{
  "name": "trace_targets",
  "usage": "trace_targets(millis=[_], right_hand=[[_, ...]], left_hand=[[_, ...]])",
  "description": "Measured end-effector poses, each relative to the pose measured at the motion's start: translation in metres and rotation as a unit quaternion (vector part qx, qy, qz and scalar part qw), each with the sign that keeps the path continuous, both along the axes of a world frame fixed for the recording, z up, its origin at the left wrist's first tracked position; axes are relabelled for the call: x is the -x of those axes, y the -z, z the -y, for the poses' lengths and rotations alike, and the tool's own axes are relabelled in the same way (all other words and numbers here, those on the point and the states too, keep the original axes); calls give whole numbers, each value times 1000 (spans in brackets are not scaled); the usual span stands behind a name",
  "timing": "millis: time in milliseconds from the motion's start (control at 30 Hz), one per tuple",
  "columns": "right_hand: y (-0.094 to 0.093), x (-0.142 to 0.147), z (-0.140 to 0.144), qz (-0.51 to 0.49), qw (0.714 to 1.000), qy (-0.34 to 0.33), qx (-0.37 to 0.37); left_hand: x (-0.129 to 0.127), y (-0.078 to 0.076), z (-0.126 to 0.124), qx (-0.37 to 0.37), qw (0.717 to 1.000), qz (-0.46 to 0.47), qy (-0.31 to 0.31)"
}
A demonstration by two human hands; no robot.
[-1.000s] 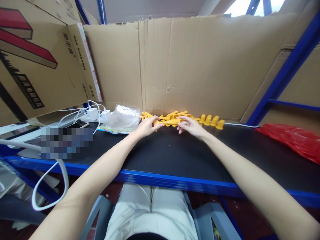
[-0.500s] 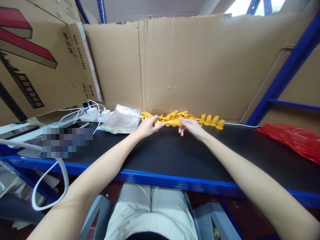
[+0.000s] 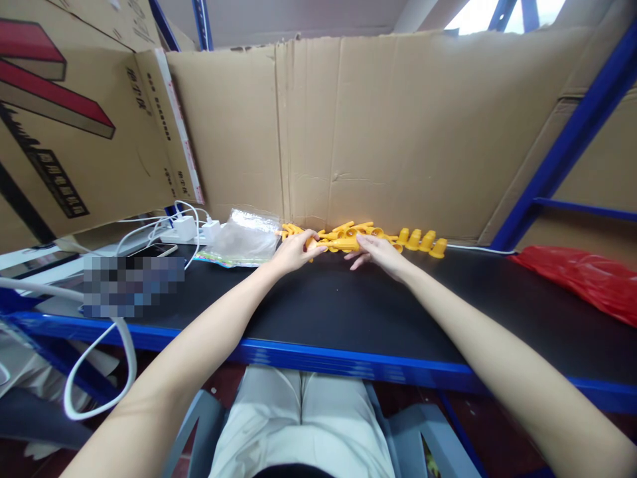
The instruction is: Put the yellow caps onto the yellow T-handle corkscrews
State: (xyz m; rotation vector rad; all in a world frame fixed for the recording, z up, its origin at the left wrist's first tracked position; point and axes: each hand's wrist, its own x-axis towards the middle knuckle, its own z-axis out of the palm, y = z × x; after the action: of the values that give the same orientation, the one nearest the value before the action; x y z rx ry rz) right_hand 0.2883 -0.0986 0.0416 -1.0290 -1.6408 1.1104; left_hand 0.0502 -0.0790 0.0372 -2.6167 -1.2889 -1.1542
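Note:
A long yellow plastic piece, thin toward the left and thicker toward the right, is held level just above the black tabletop. My left hand pinches its left end between thumb and fingers. On the thicker right end, the thumb and forefinger of my right hand are closed, while its other fingers stick out below. Behind the hands lies a pile of similar yellow pieces, some with round open cups facing me. Several yellow cup-shaped parts stand in a row right of the pile.
A clear plastic bag lies left of the pile, beside white chargers and cables. A blurred-out object rests at the left front. Red plastic sits at the right. Cardboard walls the back; a blue rail edges the front.
The free fingers of my right hand have shifted left and spread a little beneath the held piece. My left hand keeps its pinch almost in place.

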Motion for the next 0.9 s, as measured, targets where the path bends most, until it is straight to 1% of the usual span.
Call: trace_targets(millis=[133, 267, 633, 900], right_hand=[[-1, -2, 2, 4, 1000, -18, 15], [-1, -3, 3, 11, 1000, -20, 7], [-3, 2, 7, 0, 1000, -1, 4], [2, 5, 1, -33, 999, 16, 19]], left_hand=[[1, 0, -1, 5, 1000, 1, -1], [0, 1, -1, 2, 1000, 7, 8], [-2, 4, 0, -14, 1000, 4, 5], [-2, 6, -2, -33, 999, 3, 12]])
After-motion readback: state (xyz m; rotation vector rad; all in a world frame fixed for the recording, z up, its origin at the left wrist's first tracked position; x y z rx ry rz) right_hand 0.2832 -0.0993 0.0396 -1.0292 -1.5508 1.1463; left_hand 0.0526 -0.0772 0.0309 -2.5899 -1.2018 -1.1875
